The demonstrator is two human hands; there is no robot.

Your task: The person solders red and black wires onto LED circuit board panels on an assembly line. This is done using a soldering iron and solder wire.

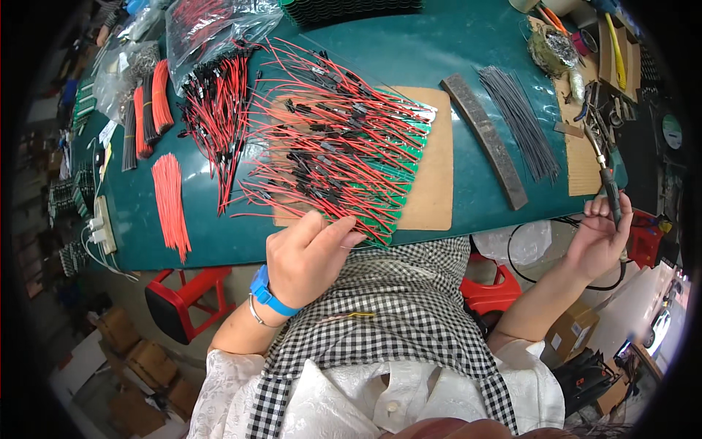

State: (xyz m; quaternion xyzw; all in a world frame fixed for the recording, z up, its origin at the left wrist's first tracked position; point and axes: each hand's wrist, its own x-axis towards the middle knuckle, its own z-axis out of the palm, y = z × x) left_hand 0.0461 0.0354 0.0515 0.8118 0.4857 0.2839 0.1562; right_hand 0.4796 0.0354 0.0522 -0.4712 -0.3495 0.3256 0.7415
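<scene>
Left hand (311,252) is at the near edge of the brown cardboard (433,197), right by a heap of red and black wires (340,146), can't tell if it's pinched on anything. Right hand (601,238) is well off to the cardboard's right, wrapped around a soldering iron (608,184). The wires lie over green circuit boards (406,177) on the cardboard. Dark bar (486,143) just right of it, plastic bag (248,23) past its far left corner.

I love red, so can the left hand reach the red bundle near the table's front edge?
Probably yes: only bare green table seems to lie between the left hand and the red bundle.
</scene>
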